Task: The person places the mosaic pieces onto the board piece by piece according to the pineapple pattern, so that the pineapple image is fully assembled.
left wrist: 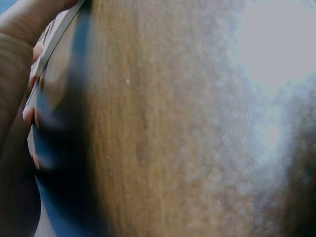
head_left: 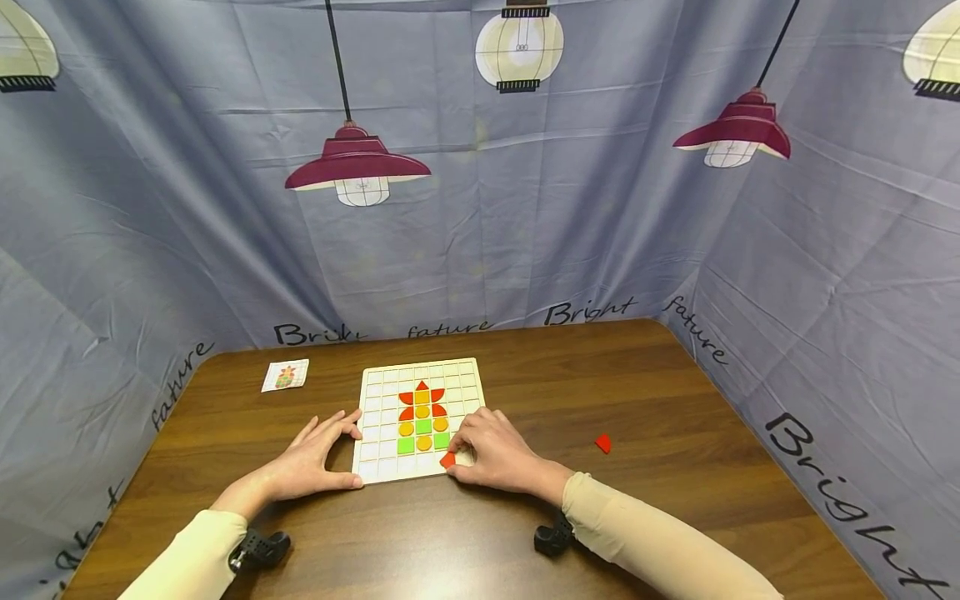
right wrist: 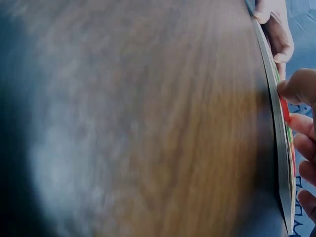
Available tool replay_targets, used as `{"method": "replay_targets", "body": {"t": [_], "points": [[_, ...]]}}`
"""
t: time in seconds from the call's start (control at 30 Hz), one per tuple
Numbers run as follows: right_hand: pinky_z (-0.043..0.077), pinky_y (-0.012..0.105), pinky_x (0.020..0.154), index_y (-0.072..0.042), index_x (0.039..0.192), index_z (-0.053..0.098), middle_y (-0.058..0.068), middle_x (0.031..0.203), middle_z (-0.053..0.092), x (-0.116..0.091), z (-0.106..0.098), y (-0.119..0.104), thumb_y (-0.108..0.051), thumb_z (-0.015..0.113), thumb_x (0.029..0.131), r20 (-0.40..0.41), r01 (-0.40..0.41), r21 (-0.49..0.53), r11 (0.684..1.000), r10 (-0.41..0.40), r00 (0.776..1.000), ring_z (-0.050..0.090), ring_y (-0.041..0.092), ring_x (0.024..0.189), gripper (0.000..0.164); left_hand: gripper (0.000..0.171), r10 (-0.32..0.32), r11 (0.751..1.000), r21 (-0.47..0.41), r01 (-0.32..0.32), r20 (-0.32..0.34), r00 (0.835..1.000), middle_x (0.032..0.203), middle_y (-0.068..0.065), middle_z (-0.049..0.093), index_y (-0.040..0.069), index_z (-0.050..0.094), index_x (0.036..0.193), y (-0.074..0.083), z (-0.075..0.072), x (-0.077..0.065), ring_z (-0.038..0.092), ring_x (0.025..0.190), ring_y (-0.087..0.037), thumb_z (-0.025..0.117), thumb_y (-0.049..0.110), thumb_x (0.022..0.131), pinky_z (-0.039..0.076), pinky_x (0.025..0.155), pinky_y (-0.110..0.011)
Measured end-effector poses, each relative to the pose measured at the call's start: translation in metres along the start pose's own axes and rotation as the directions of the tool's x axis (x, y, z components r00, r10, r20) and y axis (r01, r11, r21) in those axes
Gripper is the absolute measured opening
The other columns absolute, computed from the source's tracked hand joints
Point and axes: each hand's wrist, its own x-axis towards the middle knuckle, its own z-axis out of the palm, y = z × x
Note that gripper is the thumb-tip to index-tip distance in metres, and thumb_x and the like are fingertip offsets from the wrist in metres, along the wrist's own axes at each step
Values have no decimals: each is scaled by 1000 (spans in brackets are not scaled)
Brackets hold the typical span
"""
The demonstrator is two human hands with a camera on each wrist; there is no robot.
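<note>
A square white grid board (head_left: 378,467) lies on the table with a pattern of red, yellow and green flat pieces on it. Between thumb and fingertips, my right hand (head_left: 498,450) pinches a red quarter-circle-like piece (head_left: 447,460) over the board's near edge, just below the green squares. The same red piece (right wrist: 285,108) shows edge-on in the right wrist view. My left hand (head_left: 311,458) touches the board's left side, its thumb at the near corner and its fingers stretched out farther up. The left wrist view shows mostly bare wood.
Another red piece (head_left: 603,443) with a curved edge lies alone to the right of my right hand. A small card (head_left: 286,375) printted with a similar pattern lies at the back left. The wooden table (head_left: 570,375) ends at a grey-blue curtain (head_left: 480,250) on the far side.
</note>
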Motion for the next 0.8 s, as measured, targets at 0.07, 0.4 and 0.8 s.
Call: {"method": "replay_targets", "body": {"t": [0.07, 0.4, 0.8], "points": [[40, 29, 79, -27, 90, 75, -16, 88, 60, 1, 2, -2, -42, 80, 78, -10, -15, -15, 1000, 14, 1000, 50, 10, 90, 19, 59, 1, 1000, -4, -1, 0, 1000, 161, -16, 37, 20, 55, 120, 0, 0, 0, 27, 149, -46, 82, 54, 81, 5, 117, -71], [39, 28, 75, -27, 87, 75, -14, 88, 62, 4, 4, -5, -48, 85, 79, -31, -60, -34, 998, 59, 998, 49, 10, 87, 24, 60, -7, 1000, -4, 7, -2, 1000, 162, -15, 37, 20, 56, 121, 1, -1, 0, 27, 149, -46, 83, 54, 80, 6, 117, -70], [42, 31, 81, -27, 87, 75, -15, 89, 62, 7, 4, -4, -39, 82, 81, -33, -50, -25, 998, 49, 998, 51, 11, 92, 14, 59, 10, 1000, -3, -10, 0, 1000, 161, -17, 37, 20, 54, 120, 1, -2, 1, 28, 148, -48, 83, 53, 81, 6, 116, -72]]}}
